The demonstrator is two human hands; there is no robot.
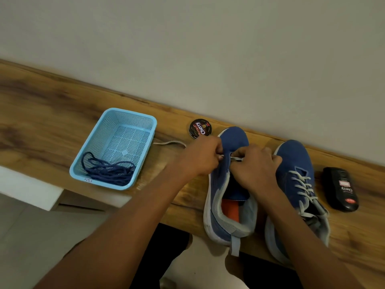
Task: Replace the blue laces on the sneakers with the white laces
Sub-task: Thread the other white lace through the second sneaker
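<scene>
On the left of the wooden shelf [52, 105] we see a light blue perforated basket [133, 122]. The blue laces [108, 170] lie bunched in its near corner, entirely inside the walls.

Just right of the basket, a loose stretch of white lace [169, 142] trails across the wood and runs behind our left hand [200, 157]. Beyond it, near the wall, sits a round polish tin [200, 128] with its printed lid up.

Our left hand is at the left edge of the left sneaker [229, 184], its fingers curled in a pinch at the eyelets nearest the toe. We cannot tell for certain what lies between the fingertips, though the white lace leads straight to them. Our right hand [253, 170] rests on the same shoe from the right side, fingers curled and pinching a short piece of white lace that crosses the tongue just behind the toe cap. The rest of this sneaker's eyelets carry no lace, and its orange insole shows through the open throat.

To the right stands the right sneaker [295, 163], toe toward the wall, already threaded with white lacing [302, 184] in crossed rows. At the far right, apart from the shoe, lies a black polish bottle [340, 188] on its side.
</scene>
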